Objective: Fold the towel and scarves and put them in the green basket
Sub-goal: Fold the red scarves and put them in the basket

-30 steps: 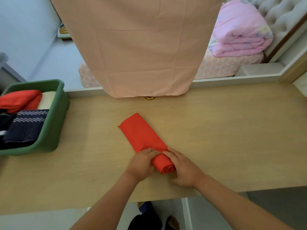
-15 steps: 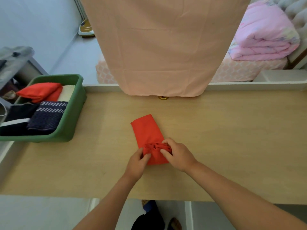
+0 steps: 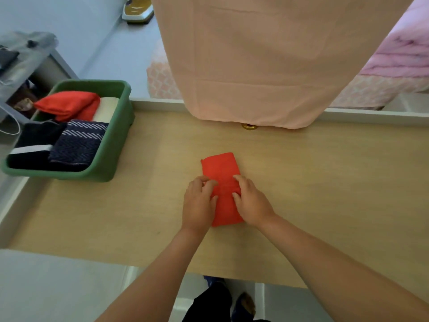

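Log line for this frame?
folding | left hand grips red scarf | right hand same | on table | green basket partly filled

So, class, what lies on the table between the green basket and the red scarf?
Nothing; the head view shows only bare table between green basket and red scarf.

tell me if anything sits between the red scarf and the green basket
Nothing visible does. The red scarf lies on the table, gripped by the left hand and right hand, and only bare wood runs from it to the green basket at the left. The basket already holds folded cloths.
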### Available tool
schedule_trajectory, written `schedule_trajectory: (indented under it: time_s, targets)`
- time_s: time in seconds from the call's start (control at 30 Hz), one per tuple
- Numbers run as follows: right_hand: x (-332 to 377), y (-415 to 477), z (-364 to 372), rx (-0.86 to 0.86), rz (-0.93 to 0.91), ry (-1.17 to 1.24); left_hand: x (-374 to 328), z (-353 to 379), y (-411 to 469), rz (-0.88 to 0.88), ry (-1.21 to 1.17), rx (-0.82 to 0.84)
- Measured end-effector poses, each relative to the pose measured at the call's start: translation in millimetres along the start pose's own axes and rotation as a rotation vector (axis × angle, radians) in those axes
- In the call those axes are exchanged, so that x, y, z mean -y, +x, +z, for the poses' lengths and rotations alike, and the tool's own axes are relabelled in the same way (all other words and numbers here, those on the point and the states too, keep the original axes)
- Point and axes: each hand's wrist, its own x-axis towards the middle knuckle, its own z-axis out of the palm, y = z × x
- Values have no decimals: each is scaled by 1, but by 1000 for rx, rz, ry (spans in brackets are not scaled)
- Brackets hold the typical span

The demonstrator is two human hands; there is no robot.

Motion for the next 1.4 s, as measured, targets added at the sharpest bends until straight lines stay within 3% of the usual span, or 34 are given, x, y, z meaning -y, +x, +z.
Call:
schedule_trajectory:
  time_s: [0.07, 0.1, 0.17, 0.23, 0.3, 0.37, 0.47, 0.57, 0.73, 0.93, 1.03, 1.17, 1.27, 1.33, 1.4]
  targets:
    - [-1, -2, 7, -26, -18, -78, 2, 2, -1, 319, 153, 55]
    - [-3, -3, 8, -46, -23, -134, 3, 3, -3, 384, 188, 115]
    - [-8, -6, 6, -143, -85, -297, 10, 8, -11, 346, 192, 260]
    - [-15, -8, -1, -213, -259, -452, 19, 11, -18, 260, 178, 443]
    - [-24, -14, -4, -160, -453, -485, 26, 13, -21, 247, 178, 577]
    - [-32, -21, -7, 20, -466, -467, 27, 12, -18, 255, 173, 621]
    - [-37, -21, -16, 260, -359, -547, 25, 10, -12, 245, 123, 590]
    - [-30, -13, -21, 303, -312, -476, 24, 6, -10, 236, 12, 566]
    - [-18, -7, -42, 233, -71, -27, 22, -8, -9, 144, -225, 449]
    - [-15, 4, -49, 116, 170, 365, 5, -14, 10, -254, -531, 311]
    - [-5, 13, -41, 45, 211, 350, 7, -13, 19, -373, -532, 251]
    - [4, 34, -25, -11, 153, 149, 15, -5, 25, -502, -512, 287]
    - [11, 52, -21, 73, 197, -1, 27, 0, 28, -421, -246, 183]
    - [18, 63, -19, 163, 218, -111, 26, 0, 33, -205, -44, 66]
    - [26, 69, -17, 184, 231, -220, 21, 0, 43, 60, 57, 82]
